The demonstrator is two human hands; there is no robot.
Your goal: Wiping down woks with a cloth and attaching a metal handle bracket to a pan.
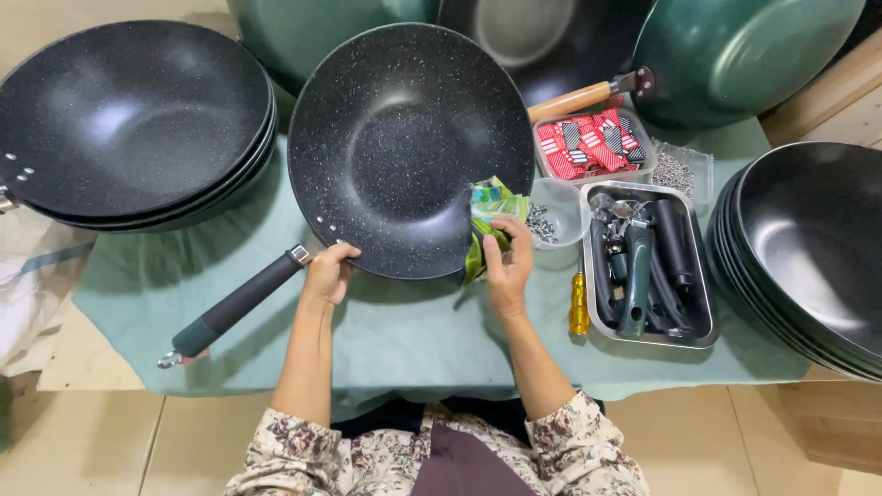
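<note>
Cookware assembly workbench: stacked woks [129, 119], tray of handles [648, 266], screws [675, 170].

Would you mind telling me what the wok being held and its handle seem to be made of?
The wok looks like metal with a matte black, white-speckled non-stick coating. Its handle seems to be dark matte plastic or rubber, joined by a shiny metal collar; the exact material is unclear. The left hand steadies the rim.

Two hands [328, 276] – one speckled wok [409, 147], one metal tray [648, 326], one yellow screwdriver [579, 308]
</note>
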